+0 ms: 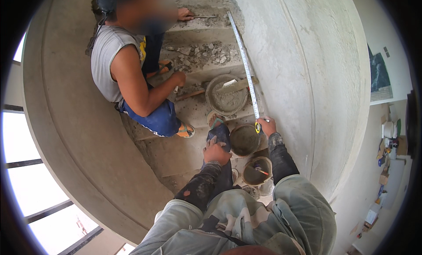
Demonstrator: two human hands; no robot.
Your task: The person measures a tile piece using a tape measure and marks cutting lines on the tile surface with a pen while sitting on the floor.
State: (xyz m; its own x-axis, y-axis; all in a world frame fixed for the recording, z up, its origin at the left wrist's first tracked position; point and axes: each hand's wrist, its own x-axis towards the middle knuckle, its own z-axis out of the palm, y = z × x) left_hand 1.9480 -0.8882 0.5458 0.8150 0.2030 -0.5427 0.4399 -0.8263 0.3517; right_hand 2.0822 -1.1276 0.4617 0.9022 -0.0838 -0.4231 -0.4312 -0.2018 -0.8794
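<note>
My right hand is closed around a tape measure with a yellow case. Its long pale blade runs up the concrete stairs beside the right wall, its far end lying on an upper step. A small light tip, too small to name, shows by the fingers. My left hand lies on my bent knee with its fingers apart, holding nothing. Just left of the tape stands a round basin of wet mortar, with a flat trowel or float across its rim.
At left a co-worker in a grey sleeveless shirt squats, one hand on a thin tool on an upper step. Rubble litters a step. A wooden handle touches the basin. Two buckets stand below; curved walls flank the stairs.
</note>
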